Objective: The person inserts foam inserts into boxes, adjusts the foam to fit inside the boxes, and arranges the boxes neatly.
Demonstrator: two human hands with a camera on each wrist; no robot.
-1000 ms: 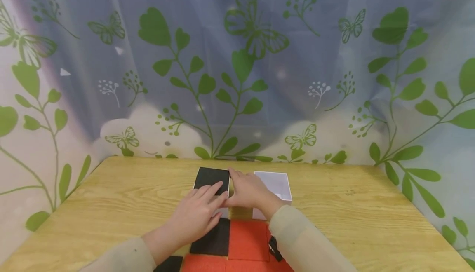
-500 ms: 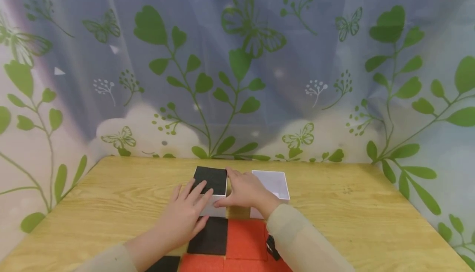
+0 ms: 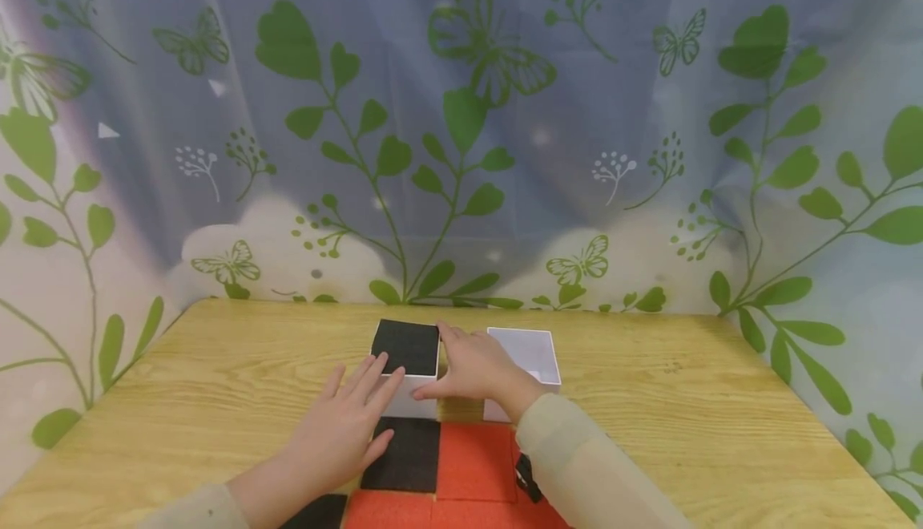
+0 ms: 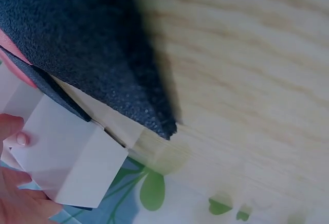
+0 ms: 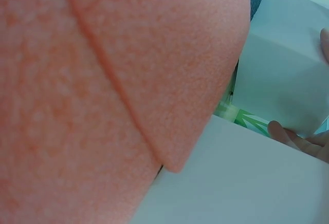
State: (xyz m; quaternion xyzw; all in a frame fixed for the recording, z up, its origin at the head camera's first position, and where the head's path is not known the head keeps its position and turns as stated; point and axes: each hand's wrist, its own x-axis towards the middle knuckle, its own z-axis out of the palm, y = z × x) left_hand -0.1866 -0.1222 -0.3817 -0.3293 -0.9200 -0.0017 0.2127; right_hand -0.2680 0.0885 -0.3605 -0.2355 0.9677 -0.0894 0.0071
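Observation:
A white box (image 3: pixel 413 397) stands near the back of the table, its top filled by a black felt-like square (image 3: pixel 407 345). My right hand (image 3: pixel 472 365) holds the box's right side, thumb at the front and fingers towards the back corner. At the box's near left edge is my left hand (image 3: pixel 342 425), fingers spread and nearly straight; its fingertips touch or lie just over the edge. The right wrist view shows the white box (image 5: pixel 280 75) with fingers (image 5: pixel 290 137) at one edge. Black felt (image 4: pixel 87 44) covers much of the left wrist view.
A second white box (image 3: pixel 530 351), open-topped, stands to the right. Black squares (image 3: pixel 402 457) and red squares (image 3: pixel 476 461) lie in front on the wooden table (image 3: pixel 671 409). A small black object (image 3: pixel 526 477) sits by my right sleeve. A patterned curtain (image 3: pixel 548 128) hangs behind.
My left hand has drawn back leftwards from the black square to the box's near left edge, its fingers spreading. The right hand keeps its place at the box's right side.

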